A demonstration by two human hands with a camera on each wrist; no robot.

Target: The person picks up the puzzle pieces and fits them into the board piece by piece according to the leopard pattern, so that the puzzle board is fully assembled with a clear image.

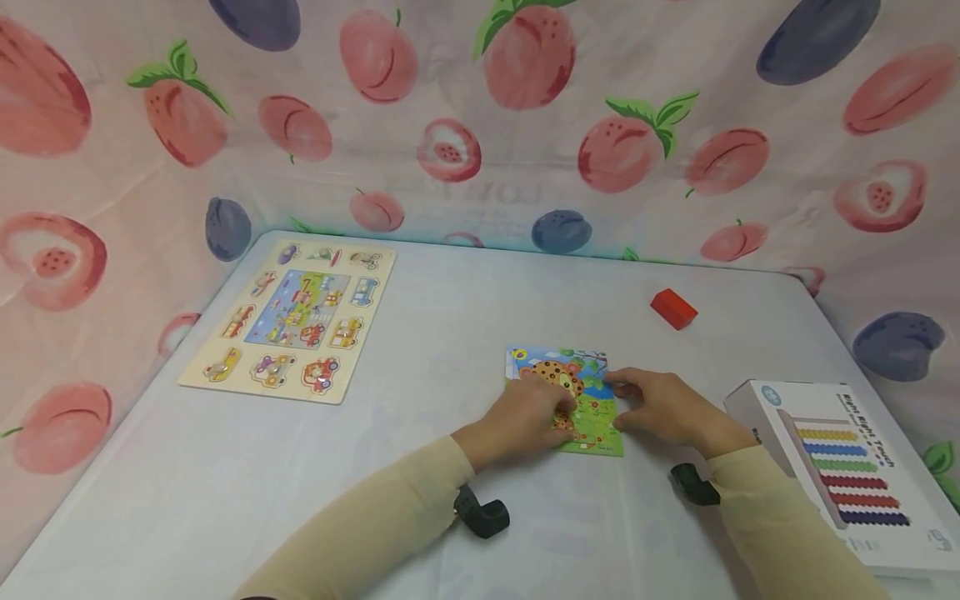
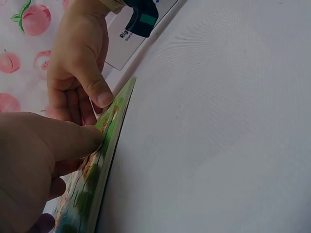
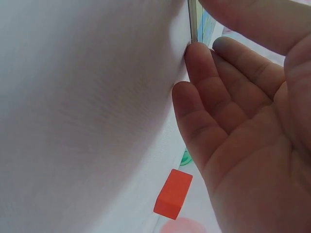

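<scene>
A leopard jigsaw puzzle point(image 1: 600, 433) lies flat on the table, its picture showing a spotted leopard on green grass under blue sky. From the left, my left hand point(image 1: 528, 417) reaches over it, thumb and fingertips resting on the leopard's body with a gap between them. The thumb point(image 2: 92, 138) touches the puzzle's face in the left wrist view. At the puzzle's right edge is my right hand point(image 1: 663, 407), its fingers point(image 3: 201, 63) gently bent and touching the side. Part of the picture is hidden under the left hand.
A wooden vehicle peg puzzle point(image 1: 341, 275) lies at the left. A red block point(image 1: 673, 309) sits at the back right. The white boxed bead-frame toy point(image 1: 810, 400) stands to the right, near my right forearm. Behind the table hangs a fruit-patterned cloth point(image 1: 510, 158).
</scene>
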